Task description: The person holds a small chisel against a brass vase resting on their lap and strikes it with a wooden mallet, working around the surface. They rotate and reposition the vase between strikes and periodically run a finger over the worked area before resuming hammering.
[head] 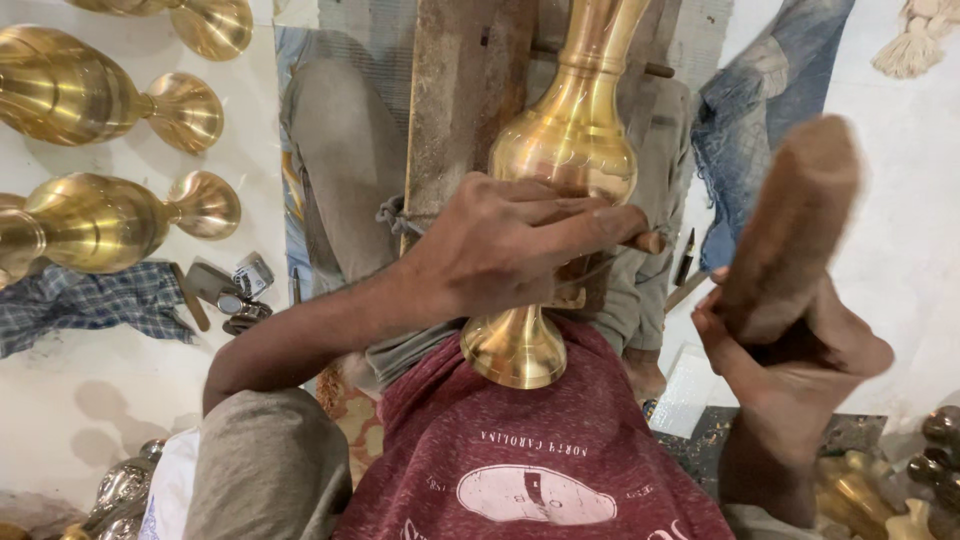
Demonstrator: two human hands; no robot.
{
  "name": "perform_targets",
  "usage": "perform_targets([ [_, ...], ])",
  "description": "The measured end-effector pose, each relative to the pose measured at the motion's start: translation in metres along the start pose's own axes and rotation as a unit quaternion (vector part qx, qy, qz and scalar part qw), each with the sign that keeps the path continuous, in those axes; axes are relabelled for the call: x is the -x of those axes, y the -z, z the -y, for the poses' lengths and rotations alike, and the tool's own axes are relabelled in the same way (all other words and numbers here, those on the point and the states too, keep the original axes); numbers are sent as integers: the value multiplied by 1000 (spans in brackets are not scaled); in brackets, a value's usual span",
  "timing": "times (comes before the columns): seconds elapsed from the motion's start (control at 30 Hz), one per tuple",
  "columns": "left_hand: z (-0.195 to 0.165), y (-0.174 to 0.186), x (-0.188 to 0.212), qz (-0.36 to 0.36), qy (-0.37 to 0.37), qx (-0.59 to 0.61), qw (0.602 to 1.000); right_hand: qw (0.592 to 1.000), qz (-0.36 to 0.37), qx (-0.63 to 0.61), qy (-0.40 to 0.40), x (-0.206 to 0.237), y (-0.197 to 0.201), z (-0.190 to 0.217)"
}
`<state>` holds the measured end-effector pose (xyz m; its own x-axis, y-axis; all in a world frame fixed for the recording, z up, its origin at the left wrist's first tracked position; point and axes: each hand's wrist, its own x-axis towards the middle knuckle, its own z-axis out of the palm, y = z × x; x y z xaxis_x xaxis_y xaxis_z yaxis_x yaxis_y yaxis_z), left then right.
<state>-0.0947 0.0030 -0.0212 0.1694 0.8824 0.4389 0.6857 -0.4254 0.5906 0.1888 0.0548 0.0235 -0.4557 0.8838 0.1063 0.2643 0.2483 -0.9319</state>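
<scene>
Wooden mallet (pixel 790 230) clasped in right hand (pixel 790 360) (at three o'clock), slim tool (pixel 640 241) pinched by left hand (pixel 500 245) against brass vase (pixel 565 140).

A vase (pixel 570 150) lay across the person's lap, its foot against the chest, w/ the left hand (pixel 500 250) on its middle & the right hand (pixel 790 350) to its right gripping a wooden mallet (pixel 790 230). Three more vases (pixel 100 220) lay on the floor at left, a checked cloth (pixel 90 300) before them.
</scene>
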Motion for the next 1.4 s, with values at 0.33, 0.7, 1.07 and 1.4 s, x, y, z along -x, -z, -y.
perform_targets([
  [0.33, -1, 17, -17, 89, -41, 9, 995, 987, -83, 127, 46, 30, 6, -3],
  [0.7, 1, 29, -41, 265, -70, -16, 961, 981, -105, 164, 27, 70, -19, -7],
  [1.07, 12, 37, -48, 234, -179, 23, 956, 965, -198, 121, -119, 158, -35, -52],
  [1.4, 19, 43, -54, 205, -237, 85, 946, 963, -194, 171, -71, 141, -58, -49],
])
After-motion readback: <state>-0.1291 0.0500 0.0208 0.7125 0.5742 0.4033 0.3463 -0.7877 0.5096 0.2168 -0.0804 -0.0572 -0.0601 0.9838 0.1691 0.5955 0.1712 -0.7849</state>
